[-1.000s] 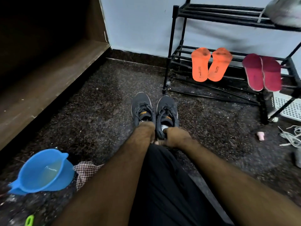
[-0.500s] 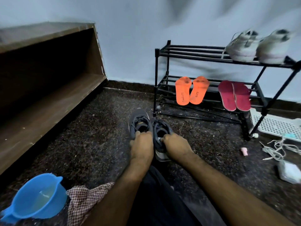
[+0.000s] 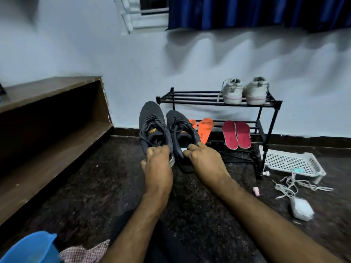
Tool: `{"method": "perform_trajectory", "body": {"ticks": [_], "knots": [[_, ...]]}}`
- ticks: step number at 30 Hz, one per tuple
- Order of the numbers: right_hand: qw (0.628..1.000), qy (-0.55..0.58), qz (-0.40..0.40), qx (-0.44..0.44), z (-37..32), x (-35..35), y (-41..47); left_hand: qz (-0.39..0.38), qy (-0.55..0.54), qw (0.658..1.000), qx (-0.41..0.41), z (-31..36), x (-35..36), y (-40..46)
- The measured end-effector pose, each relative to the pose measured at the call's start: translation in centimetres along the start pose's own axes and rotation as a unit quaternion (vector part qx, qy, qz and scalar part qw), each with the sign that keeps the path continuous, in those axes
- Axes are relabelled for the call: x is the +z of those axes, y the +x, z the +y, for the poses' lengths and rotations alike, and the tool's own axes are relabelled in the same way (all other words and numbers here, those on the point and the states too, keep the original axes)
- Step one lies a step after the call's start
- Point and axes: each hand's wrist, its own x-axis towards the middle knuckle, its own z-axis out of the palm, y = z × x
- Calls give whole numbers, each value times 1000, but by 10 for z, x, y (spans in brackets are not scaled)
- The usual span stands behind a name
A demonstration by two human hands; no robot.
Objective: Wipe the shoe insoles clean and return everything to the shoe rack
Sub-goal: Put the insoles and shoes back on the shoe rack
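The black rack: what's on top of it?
A pair of pale sneakers sits on the rack's top shelf, right side. Nothing else shows there.

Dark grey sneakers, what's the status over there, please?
Left hand grips one dark grey lace-up sneaker, right hand the other, both held up. Black metal shoe rack ahead. Top shelf's left half free; white sneakers fill the right.

Two dark grey shoes (image 3: 167,130) with orange tongue labels are held side by side, toes up and tipped away, in front of the black two-tier rack (image 3: 266,118). The left hand (image 3: 157,164) grips one heel, the right hand (image 3: 204,160) the other. Orange insoles (image 3: 205,130) (partly hidden by the shoes) and pink insoles (image 3: 236,134) lean on the lower tier.
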Motion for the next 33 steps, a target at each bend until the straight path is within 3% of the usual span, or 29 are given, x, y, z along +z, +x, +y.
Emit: {"method": "perform_trajectory", "body": {"ticks": [9,21,27,33], "knots": [[997,-35,58,47,48,-54,30,19,-97,989,109,47,-12,56],[986,-112,86,91,116,-50,112,-41,-94,986,134,70,-3,173],[976,-141,93,139,164,-15,176,-76,45,986,144,76,42,267],[980,-129,57,138,190,29,218,-120,90,980,134,60,101,331]]}}
